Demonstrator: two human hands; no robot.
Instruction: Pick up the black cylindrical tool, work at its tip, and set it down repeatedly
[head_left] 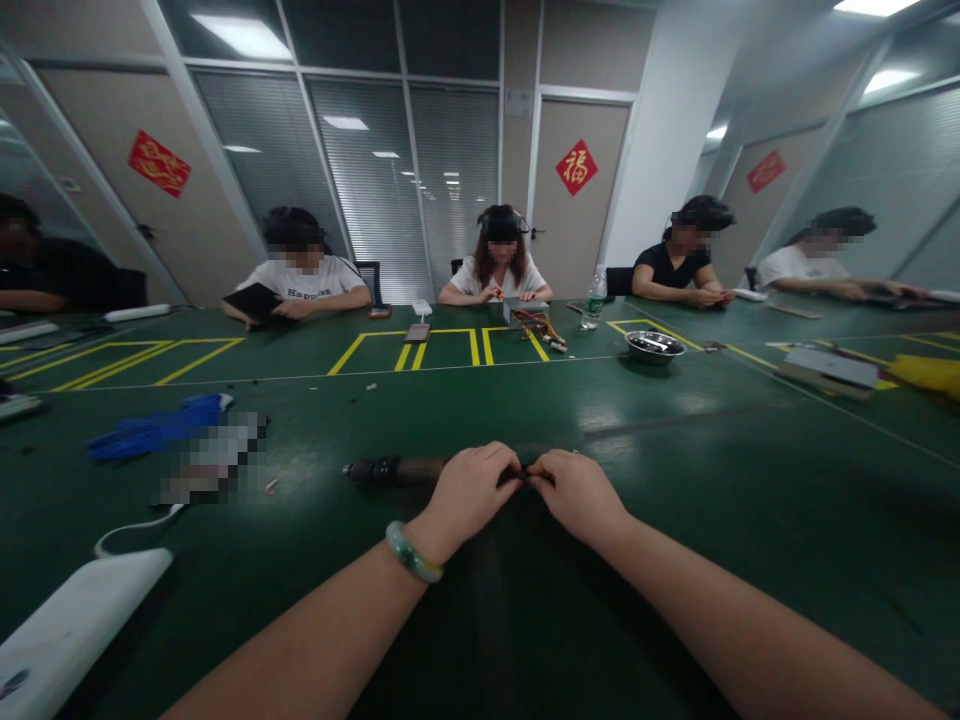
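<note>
Worktop, green, bears a cylindrical tool at nine o'clock from a small dark piece, mostly hidden, on which the left hand and right hand are both pinched.

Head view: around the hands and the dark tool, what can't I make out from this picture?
All in the head view:
- Anything between the fingertips: too small and dark, covered by the left grip and right grip.
- How far the dark tool runs rightward: hidden behind the hands.
- The screen-like device: details lost to pixelation.
- The white case: cut off at lower left.
</note>
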